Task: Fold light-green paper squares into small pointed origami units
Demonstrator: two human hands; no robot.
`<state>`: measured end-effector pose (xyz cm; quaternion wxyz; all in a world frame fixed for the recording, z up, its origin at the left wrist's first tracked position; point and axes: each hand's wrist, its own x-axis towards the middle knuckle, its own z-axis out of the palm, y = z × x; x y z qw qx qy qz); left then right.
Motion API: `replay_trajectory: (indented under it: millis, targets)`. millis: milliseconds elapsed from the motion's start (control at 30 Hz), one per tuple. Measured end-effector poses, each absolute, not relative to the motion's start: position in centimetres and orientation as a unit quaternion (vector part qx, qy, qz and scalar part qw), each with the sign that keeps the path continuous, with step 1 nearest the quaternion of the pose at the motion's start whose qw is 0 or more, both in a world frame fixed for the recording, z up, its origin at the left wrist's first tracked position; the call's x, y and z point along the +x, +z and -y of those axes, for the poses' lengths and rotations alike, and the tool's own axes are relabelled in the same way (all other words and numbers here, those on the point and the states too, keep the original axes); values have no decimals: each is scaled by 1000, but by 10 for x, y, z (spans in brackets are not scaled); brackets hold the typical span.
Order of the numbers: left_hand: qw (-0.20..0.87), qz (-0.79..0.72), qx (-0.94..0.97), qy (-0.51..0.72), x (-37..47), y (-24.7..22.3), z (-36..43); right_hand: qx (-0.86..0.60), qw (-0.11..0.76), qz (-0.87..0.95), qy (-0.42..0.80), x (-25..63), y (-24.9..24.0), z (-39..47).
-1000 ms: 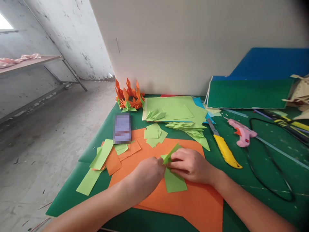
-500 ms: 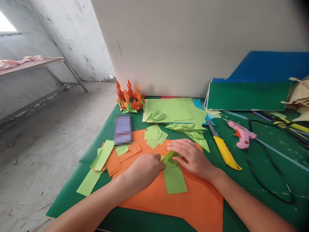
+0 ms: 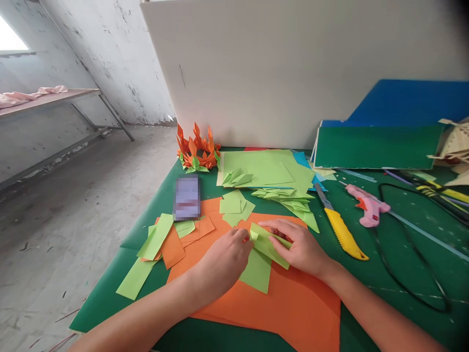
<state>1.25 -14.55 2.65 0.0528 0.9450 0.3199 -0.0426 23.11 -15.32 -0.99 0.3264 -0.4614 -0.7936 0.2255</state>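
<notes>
Over a large orange sheet (image 3: 293, 313), my left hand (image 3: 229, 256) pinches the left end of a folded green paper strip (image 3: 269, 245). My right hand (image 3: 298, 244) holds the same strip from the right, thumb in front and fingers behind it. The strip slants down to the right. Beneath it a green paper piece (image 3: 258, 274) lies on the orange sheet, its upper part covered. A small stack of green squares (image 3: 234, 205) rests just beyond my left hand.
An orange paper crown (image 3: 198, 149), a blurred purple rectangle (image 3: 186, 198) and green sheets (image 3: 256, 166) are behind. At right lie a yellow cutter (image 3: 344, 234), a pink glue gun (image 3: 370, 205) and its black cord. Loose paper pieces (image 3: 156, 237) are at left.
The green strip between my hands has turned and now slants down to the right, showing more of its face. The green piece beneath has swung leftward at its lower end.
</notes>
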Motion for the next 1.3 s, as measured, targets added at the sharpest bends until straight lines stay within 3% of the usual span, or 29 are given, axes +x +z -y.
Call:
replay_trajectory:
  millis: [333, 1300]
  targets:
    - [74, -284, 954, -63, 13, 32, 145, -472, 276, 772, 325, 234, -5, 152]
    - [29, -282, 956, -77, 8, 20, 145, -516, 252, 772, 271, 235, -16, 146]
